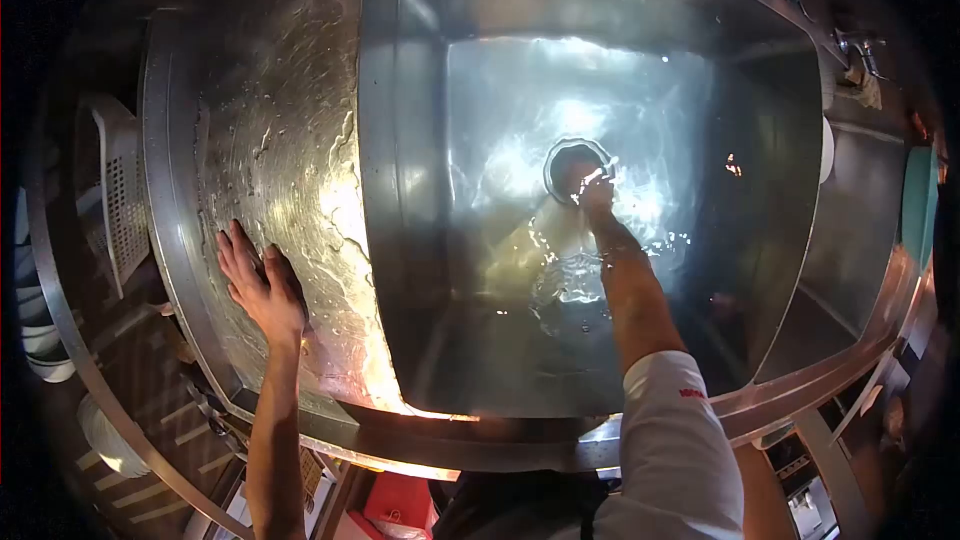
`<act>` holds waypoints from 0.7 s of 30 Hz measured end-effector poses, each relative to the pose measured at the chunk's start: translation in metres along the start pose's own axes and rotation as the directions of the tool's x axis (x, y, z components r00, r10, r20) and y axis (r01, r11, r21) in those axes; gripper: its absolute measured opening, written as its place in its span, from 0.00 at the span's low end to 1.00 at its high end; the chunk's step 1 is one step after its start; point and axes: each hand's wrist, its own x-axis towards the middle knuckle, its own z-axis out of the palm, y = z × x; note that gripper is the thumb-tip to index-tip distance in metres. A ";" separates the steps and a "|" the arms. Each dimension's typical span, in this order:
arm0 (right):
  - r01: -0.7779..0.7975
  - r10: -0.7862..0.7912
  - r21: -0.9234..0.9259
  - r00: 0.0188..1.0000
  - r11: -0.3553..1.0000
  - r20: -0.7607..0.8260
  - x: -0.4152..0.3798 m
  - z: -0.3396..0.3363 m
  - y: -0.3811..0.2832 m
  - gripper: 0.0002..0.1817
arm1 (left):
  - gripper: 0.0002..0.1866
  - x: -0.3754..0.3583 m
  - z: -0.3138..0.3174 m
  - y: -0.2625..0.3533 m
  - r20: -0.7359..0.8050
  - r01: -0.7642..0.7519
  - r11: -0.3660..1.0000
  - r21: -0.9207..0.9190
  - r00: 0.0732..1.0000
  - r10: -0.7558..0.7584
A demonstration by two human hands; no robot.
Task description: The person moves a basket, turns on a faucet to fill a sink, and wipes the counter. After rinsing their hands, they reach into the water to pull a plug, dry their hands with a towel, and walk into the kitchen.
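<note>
My left hand (262, 283) rests palm down on the wet metal drainboard (285, 130), its fingers stretched out and holding nothing. To its right is a deep steel sink (410, 190) with water (510, 110) in it. My right arm reaches down into the sink, and my right hand (597, 192) is at the round drain (577, 154) in the bottom. Glare and ripples cover the fingers there, so whether they grip anything does not show.
Taps (862, 48) stand at the back right. A white perforated basket (122, 190) is left of the drainboard, with stacked bowls (45, 340) beyond it. A teal rounded object (918, 205) stands at the far right. Below the front edge lies a red item (398, 500).
</note>
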 end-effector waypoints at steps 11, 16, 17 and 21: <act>0.122 -0.081 -0.212 0.977 0.970 0.196 -0.016 -0.031 -0.002 0.15 | 0.28 0.000 -0.001 0.002 -0.006 0.005 1.000 0.003 1.000 -0.005; 0.166 -0.167 -0.040 0.985 0.985 -0.043 0.012 0.016 0.012 0.15 | 0.28 0.000 -0.001 0.001 0.004 0.020 1.000 0.013 1.000 -0.020; 0.151 -0.152 0.023 0.987 0.988 0.054 0.003 0.000 0.002 0.15 | 0.28 0.000 -0.001 0.001 0.007 0.019 1.000 0.010 1.000 -0.019; 0.229 -0.192 0.025 0.869 0.973 -0.456 -0.020 0.006 0.001 0.22 | 0.28 0.000 -0.002 0.003 0.007 0.008 1.000 -0.009 1.000 -0.008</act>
